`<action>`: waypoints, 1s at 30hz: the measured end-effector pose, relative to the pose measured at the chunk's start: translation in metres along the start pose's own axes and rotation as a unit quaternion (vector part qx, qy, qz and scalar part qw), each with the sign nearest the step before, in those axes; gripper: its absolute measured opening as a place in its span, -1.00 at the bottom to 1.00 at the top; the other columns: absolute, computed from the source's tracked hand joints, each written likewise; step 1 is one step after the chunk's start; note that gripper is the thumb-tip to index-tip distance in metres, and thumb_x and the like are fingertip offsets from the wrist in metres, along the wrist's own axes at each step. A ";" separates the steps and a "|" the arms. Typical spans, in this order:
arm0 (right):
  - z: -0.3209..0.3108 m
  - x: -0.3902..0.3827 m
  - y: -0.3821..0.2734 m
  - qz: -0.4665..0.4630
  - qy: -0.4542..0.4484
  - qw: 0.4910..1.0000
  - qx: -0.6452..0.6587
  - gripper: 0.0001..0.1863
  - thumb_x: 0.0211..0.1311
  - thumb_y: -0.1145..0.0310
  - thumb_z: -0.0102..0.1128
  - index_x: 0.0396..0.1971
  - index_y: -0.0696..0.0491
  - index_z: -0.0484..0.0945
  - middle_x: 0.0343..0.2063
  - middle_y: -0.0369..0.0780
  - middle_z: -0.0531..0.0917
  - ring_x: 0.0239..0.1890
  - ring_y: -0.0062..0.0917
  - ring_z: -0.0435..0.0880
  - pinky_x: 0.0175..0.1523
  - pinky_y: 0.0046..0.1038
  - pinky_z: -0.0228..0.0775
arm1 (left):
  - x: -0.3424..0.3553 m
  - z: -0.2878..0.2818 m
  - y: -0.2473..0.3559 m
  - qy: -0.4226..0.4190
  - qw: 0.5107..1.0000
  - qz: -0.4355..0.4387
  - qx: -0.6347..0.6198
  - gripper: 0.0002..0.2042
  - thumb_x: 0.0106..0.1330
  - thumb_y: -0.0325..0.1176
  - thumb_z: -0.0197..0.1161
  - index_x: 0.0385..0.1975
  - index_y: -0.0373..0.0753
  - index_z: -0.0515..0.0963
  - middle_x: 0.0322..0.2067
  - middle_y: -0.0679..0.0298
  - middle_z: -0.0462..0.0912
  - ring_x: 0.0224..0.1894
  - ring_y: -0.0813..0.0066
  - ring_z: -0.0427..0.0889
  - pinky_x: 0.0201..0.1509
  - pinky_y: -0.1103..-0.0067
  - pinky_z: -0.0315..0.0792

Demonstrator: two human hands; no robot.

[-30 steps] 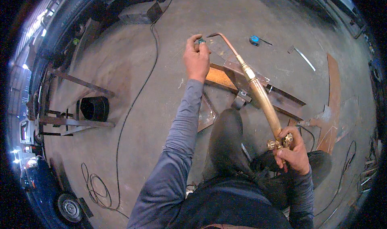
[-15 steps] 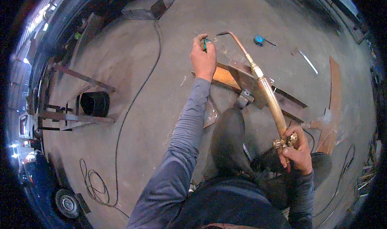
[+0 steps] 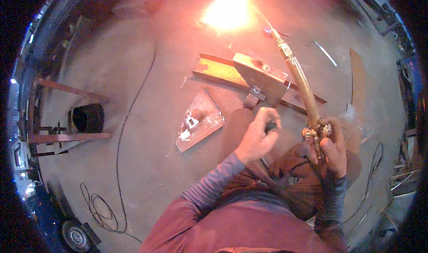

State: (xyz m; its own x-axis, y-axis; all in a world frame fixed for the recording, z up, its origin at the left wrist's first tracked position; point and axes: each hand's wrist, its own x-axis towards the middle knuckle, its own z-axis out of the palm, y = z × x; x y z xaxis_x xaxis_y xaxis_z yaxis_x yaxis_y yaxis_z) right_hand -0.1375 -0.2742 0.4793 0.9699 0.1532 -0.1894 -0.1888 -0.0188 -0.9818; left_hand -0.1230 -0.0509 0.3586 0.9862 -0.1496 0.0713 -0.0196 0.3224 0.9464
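Observation:
A brass gas torch (image 3: 299,77) slants up and away from my right hand (image 3: 332,150), which is closed around its handle by the valve knobs. At the torch's far tip burns a large, glaring flame (image 3: 228,10), white in the middle and reddish around it. My left hand (image 3: 262,135) is drawn in over my lap, its fingers curled around a small lighter (image 3: 270,126) that shows only as a dark bit. Beyond my knee lie crossed steel channel pieces (image 3: 263,77), with a small metal block (image 3: 255,95) at their near side.
A flat metal plate (image 3: 200,121) with white scraps on it lies left of my knee. To the left stands a metal frame (image 3: 73,137) beside a black bucket (image 3: 88,118). A cable (image 3: 129,106) runs along the floor. Rusty strip (image 3: 356,88) and a tape measure (image 3: 267,30) lie rightward.
The torch has lit, and a bright flame now glares at its tip. My left hand has pulled back from the tip toward my lap with the lighter. My right hand keeps its grip.

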 end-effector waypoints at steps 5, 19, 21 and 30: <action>-0.005 0.000 0.005 0.004 0.046 0.999 0.015 -0.47 0.42 0.02 0.33 0.18 -0.02 0.36 -0.42 -0.22 0.65 -0.60 -0.61 0.56 -0.56 -0.60 0.36 | 0.018 0.047 0.045 -0.100 0.978 0.125 0.135 -0.67 0.30 -0.48 0.36 0.03 -0.26 0.49 -0.14 0.10 0.60 -0.07 0.18 0.72 0.03 0.32 0.60; -0.035 -0.007 0.011 -0.047 0.079 0.991 -0.097 -0.41 0.36 -0.18 0.35 0.04 0.01 0.45 -0.06 -0.31 0.54 -0.08 -0.57 0.56 -0.02 -0.50 0.44 | 0.027 0.063 0.020 -0.137 0.969 0.177 0.107 -0.68 0.35 -0.35 0.36 0.02 -0.27 0.47 -0.22 0.00 0.68 -0.14 -0.04 0.75 -0.08 0.24 0.63; -0.034 -0.007 0.001 -0.053 0.092 0.983 -0.149 -0.40 0.36 -0.21 0.33 0.03 0.01 0.45 -0.05 -0.32 0.52 -0.06 -0.58 0.54 0.01 -0.50 0.42 | 0.028 0.064 0.022 -0.138 0.969 0.179 0.096 -0.67 0.36 -0.33 0.36 0.02 -0.27 0.47 -0.23 0.00 0.68 -0.15 -0.05 0.75 -0.10 0.24 0.63; -0.046 0.005 -0.019 -0.092 0.021 0.970 -0.225 -0.41 0.38 -0.21 0.31 -0.04 0.04 0.46 -0.09 -0.31 0.44 -0.05 -0.58 0.47 0.06 -0.48 0.34 | 0.033 0.073 0.014 -0.093 0.964 0.239 0.069 -0.66 0.31 -0.35 0.38 0.01 -0.25 0.45 -0.25 0.00 0.67 -0.20 -0.06 0.74 -0.15 0.22 0.63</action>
State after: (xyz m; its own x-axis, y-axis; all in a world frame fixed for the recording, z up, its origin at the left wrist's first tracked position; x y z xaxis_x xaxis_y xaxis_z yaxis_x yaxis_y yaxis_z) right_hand -0.1223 -0.3184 0.4966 0.9879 0.1552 -0.0026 0.0646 -0.4261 -0.9024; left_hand -0.1030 -0.1195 0.3975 0.8129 -0.1835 0.5527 -0.4986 0.2712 0.8233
